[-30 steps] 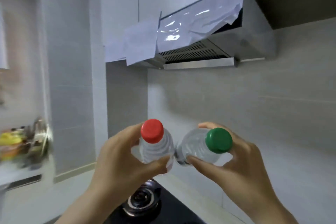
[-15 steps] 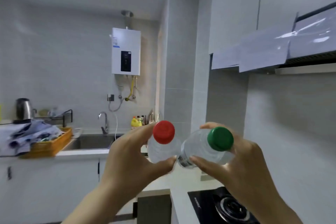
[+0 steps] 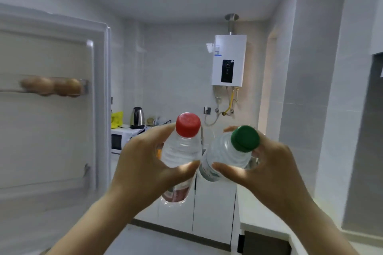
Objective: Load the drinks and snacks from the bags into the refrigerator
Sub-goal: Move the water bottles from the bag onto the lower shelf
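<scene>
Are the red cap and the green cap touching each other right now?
Apart. The head view shows a clear strip of pale wall between the red cap and the green cap.

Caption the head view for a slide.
Person's left hand holds red-capped bottle, right hand green-capped bottle, near open refrigerator door.

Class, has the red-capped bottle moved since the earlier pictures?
Yes. The red-capped bottle swung left, from right of the water heater to left of it.
</scene>
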### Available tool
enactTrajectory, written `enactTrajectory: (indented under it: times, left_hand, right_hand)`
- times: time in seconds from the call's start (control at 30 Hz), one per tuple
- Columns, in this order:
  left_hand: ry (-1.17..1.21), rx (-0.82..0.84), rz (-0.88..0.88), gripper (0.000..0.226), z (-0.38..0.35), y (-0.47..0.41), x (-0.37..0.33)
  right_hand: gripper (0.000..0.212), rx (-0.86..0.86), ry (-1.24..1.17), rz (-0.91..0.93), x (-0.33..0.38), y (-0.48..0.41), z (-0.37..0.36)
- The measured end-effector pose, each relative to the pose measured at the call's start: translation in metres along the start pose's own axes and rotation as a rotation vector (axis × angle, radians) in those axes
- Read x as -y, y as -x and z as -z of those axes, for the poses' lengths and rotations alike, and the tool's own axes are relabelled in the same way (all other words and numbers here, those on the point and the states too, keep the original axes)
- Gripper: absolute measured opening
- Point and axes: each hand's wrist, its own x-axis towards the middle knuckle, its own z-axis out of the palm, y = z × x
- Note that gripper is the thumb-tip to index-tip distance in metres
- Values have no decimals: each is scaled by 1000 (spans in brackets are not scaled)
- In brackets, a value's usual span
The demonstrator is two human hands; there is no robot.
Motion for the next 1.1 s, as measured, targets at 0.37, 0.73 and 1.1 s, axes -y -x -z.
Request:
enactTrajectory:
  times: [0.37, 0.73, 1.1]
  left_hand:
    - [-314, -124, 241, 42, 119, 40, 46]
    - [-751, -292, 503, 47, 177, 72, 44]
    - [-983, -419, 719, 48, 230, 125, 40]
  right_hand:
    - [59, 210, -411, 189, 55, -61, -149]
    - [53, 410, -856, 342, 107, -91, -254]
    - [46, 534, -1079, 424, 188, -82, -329]
